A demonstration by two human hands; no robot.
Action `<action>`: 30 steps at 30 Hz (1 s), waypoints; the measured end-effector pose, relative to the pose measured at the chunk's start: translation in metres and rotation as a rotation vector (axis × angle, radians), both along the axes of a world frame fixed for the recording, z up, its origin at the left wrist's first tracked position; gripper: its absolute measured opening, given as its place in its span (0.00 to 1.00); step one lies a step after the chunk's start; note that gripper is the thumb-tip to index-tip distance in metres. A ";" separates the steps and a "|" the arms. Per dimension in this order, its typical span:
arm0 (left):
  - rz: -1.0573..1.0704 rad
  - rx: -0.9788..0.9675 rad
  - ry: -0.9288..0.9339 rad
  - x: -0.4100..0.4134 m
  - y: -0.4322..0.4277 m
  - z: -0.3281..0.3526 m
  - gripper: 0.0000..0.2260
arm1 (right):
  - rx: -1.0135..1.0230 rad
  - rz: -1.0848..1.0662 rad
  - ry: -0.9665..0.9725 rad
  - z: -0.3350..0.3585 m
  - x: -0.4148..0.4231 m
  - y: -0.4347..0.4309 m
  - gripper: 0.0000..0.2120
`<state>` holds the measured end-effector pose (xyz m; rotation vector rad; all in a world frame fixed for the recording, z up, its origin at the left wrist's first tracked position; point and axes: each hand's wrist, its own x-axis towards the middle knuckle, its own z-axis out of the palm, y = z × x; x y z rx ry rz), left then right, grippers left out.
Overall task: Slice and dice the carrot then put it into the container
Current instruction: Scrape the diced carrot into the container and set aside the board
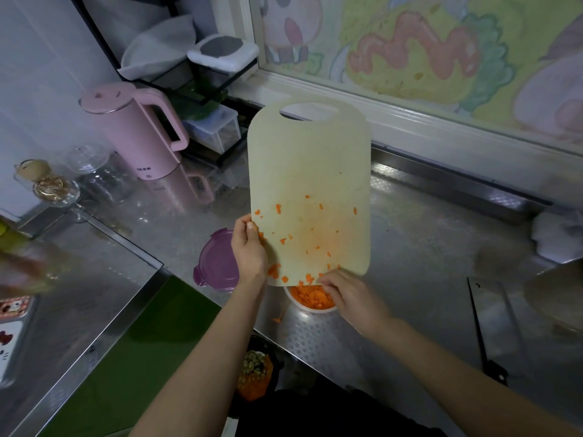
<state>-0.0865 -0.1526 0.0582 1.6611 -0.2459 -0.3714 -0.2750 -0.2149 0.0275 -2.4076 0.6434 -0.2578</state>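
A pale cutting board (309,171) is tilted up steeply over the steel counter, its lower edge above a small white container (310,309) filled with diced carrot (310,297). Small carrot bits (284,241) still cling to the board's lower half. My left hand (249,250) grips the board's left edge, thumb on its face. My right hand (353,298) is at the board's bottom edge just over the container, its fingers touching the carrot pieces there. One carrot scrap (277,319) lies on the counter beside the container.
A purple lid (217,263) lies left of the container. A knife (482,335) lies on the counter to the right. A pink kettle (138,127), glass jars (94,175) and a rack with boxes (217,121) stand at the back left. A bin with scraps (255,373) sits below the counter edge.
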 end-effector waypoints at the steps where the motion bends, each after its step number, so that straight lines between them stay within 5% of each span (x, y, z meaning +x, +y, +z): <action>1: -0.004 0.003 -0.004 -0.001 0.000 0.000 0.10 | -0.042 -0.022 -0.051 0.002 0.001 -0.003 0.10; 12: -0.147 -0.049 0.074 -0.023 -0.009 -0.003 0.11 | -0.421 -0.053 -0.081 0.062 0.056 -0.063 0.24; 23: -0.244 -0.205 0.211 -0.020 -0.023 0.000 0.12 | -0.811 0.505 0.098 0.028 0.054 -0.055 0.25; 30: -0.240 -0.112 0.132 -0.019 -0.026 -0.003 0.10 | -0.868 0.705 0.135 0.000 0.001 -0.053 0.40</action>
